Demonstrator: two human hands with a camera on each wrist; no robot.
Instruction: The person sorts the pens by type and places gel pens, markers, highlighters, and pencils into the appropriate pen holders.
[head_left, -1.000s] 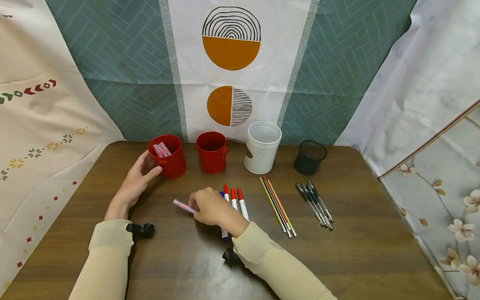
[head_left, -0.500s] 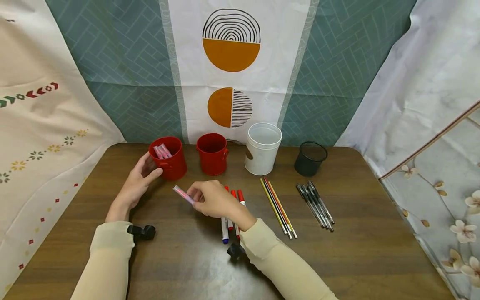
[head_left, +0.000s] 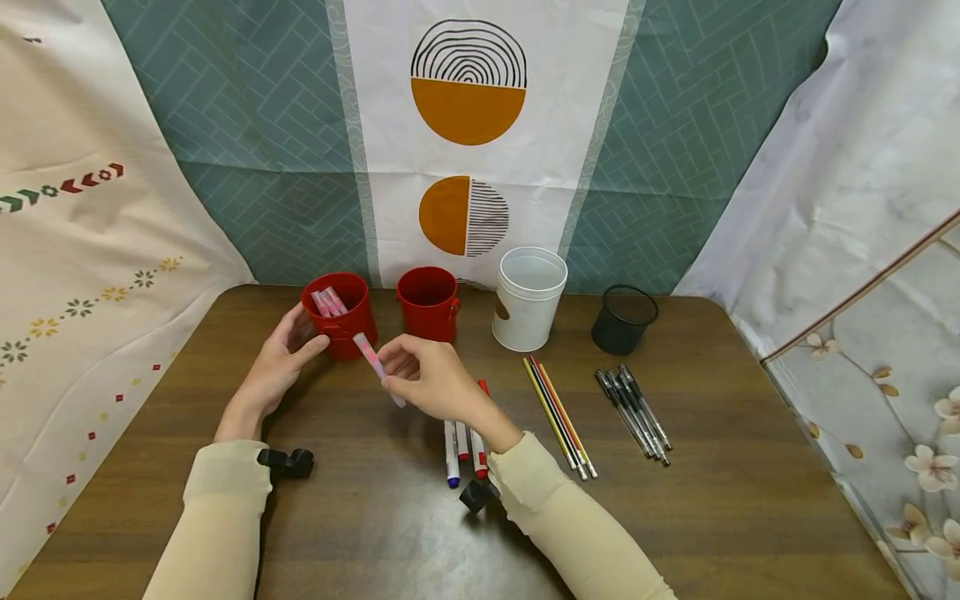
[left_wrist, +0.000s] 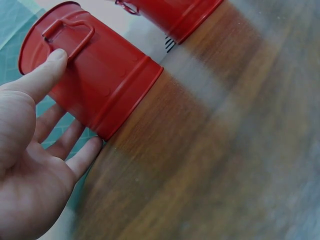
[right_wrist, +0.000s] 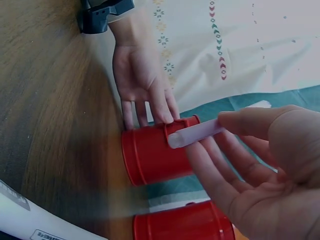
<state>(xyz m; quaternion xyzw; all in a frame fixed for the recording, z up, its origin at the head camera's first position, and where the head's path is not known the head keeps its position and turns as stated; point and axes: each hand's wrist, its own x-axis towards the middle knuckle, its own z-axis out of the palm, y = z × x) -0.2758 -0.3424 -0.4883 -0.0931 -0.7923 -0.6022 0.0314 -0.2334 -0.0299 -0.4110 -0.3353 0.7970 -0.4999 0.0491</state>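
Observation:
My left hand (head_left: 272, 377) steadies a red metal bucket (head_left: 358, 327) at the table's far left. In the left wrist view its thumb presses by the wire handle (left_wrist: 86, 41), and the other fingers lie along the bucket's side. Several pink sticks (head_left: 330, 302) stand inside the bucket. My right hand (head_left: 429, 375) pinches a slim pink-patterned stick (head_left: 370, 353) with a whitish end between thumb and fingers. The stick is held tilted in front of the bucket, and its upper end comes close to the bucket's lower right side in the head view.
To the right stand a second red bucket (head_left: 427, 312), a white bucket (head_left: 525, 315) and a black mesh cup (head_left: 617, 330). Markers (head_left: 451, 457) lie partly under my right forearm. Several pencils (head_left: 557, 417) and clear-barrelled pens (head_left: 634, 412) lie further right.
My right hand has lifted the pink stick and carried it up towards the left bucket, tipping it more upright. More of the markers' lower ends shows. The left hand has stayed at the bucket.

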